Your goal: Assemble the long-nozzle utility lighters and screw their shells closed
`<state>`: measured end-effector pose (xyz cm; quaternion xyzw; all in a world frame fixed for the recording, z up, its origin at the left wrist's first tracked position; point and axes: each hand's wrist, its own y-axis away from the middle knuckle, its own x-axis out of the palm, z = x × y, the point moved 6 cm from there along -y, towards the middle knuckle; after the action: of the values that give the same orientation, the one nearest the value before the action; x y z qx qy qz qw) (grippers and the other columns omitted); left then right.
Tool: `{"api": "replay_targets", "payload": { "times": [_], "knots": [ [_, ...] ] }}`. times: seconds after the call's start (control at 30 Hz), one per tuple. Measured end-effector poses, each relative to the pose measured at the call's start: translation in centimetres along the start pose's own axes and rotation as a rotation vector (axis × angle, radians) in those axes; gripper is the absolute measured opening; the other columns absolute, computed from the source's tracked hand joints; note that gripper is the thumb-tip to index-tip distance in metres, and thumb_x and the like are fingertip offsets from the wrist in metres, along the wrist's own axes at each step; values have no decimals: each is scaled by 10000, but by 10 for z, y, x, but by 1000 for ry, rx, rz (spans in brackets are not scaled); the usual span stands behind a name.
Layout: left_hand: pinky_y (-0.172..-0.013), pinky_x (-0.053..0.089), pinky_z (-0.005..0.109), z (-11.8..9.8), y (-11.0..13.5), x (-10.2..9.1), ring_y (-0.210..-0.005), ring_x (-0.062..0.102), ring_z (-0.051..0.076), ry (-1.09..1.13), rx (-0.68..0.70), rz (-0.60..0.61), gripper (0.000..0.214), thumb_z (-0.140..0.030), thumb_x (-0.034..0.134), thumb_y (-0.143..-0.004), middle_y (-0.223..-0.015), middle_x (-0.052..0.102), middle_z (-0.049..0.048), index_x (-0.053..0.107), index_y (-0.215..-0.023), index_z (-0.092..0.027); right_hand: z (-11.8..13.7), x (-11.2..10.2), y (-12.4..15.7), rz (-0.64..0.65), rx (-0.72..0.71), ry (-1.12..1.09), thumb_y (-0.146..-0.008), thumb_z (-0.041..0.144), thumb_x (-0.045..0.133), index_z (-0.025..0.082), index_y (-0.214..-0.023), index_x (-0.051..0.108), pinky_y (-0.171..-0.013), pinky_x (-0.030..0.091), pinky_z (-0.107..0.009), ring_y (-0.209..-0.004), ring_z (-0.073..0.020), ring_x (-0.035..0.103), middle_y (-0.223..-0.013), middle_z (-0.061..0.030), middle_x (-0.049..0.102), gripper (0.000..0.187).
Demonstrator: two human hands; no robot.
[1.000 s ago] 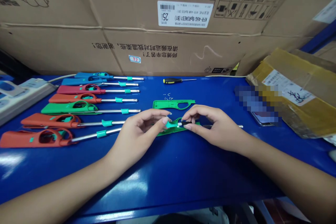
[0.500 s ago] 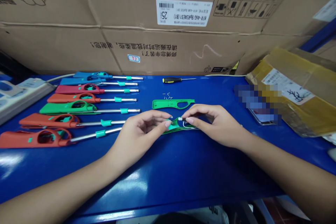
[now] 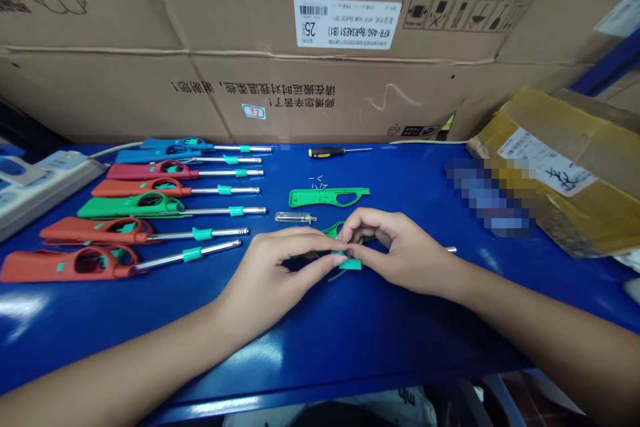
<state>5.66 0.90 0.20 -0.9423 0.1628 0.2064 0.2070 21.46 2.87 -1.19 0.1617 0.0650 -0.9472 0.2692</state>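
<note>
Clear fuel tank [image 3: 294, 217] now lies on the blue table [image 3: 350, 333], and both hands have shifted a little to the right. Left hand [image 3: 280, 260] pinches a small teal piece [image 3: 351, 264] just in front of the green lighter casing half [image 3: 332, 229]; right hand [image 3: 400, 247] curls its fingers close beside, but its grip I cannot tell. It seems to be fitting or removing this piece, which calls for gentle, steady fingers. Hands cover much of the casing; the thin wire [image 3: 339, 276] is hard to follow.
</note>
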Motion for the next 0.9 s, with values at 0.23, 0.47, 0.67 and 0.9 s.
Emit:
{"api": "replay_targets", "payload": {
  "times": [0.23, 0.47, 0.67, 0.9],
  "knots": [
    [-700, 597, 196, -1, 0, -2, -777, 739, 131, -7, -12, -29, 139, -204, 756, -862, -944, 800, 14, 804, -990, -229, 3, -1, 3, 45, 53, -138, -921, 236, 595, 183, -944, 616, -768, 517, -281, -837, -134, 643, -915, -30, 670, 62],
    [-683, 621, 210, 6, 0, 2, -780, 742, 144, 55, -111, -19, 146, -233, 702, -899, -946, 795, 35, 786, -1013, -198, -5, -2, -1, 40, 72, -98, -864, 272, 707, 179, -971, 638, -779, 556, -293, -859, -145, 678, -927, -31, 691, 158],
    [-806, 643, 266, 19, 3, 1, -923, 756, 176, 134, -188, -28, 196, -282, 679, -918, -1067, 778, 51, 750, -1086, -210, -2, -19, -5, -19, 61, -6, -854, 249, 694, 172, -937, 673, -727, 562, -288, -805, -142, 675, -907, -34, 698, 115],
    [-797, 641, 277, 24, 2, -4, -881, 752, 172, 85, -223, -55, 246, -300, 687, -907, -1005, 776, 55, 723, -1135, -213, -8, -31, -5, -76, 134, -130, -856, 312, 706, 170, -1129, 652, -828, 574, -309, -894, -149, 700, -970, -44, 711, 312]
  ]
}}
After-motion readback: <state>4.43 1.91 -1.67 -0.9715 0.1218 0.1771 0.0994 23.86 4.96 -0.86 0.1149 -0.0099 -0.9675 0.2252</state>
